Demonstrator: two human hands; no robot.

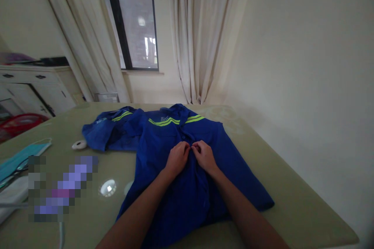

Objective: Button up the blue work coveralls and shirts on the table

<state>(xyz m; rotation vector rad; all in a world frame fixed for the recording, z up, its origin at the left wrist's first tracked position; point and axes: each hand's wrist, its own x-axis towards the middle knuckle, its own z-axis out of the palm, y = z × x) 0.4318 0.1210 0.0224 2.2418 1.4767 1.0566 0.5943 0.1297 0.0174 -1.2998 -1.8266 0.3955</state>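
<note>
A blue work jacket [233,167] with yellow-green stripes lies spread front side up, its collar away from me and one sleeve stretched toward the near right. My left hand [178,156] pinches the front edge of the jacket at mid-chest. Close beside it, my right hand [203,155] also has its fingertips closed on the front placket. The two sets of fingertips nearly meet, and whatever button sits between them is hidden. Just above the hands, a small button shows on the placket. Left of the jacket's shoulder is a bunched blue garment part [117,130] with similar stripes.
The pale green table [292,202] runs to a wall on the right. At left lie a small white round object [79,145], a light blue face mask [26,157], a blurred-out purple item [73,181] and a cable [61,233]. Curtains [198,35] hang behind.
</note>
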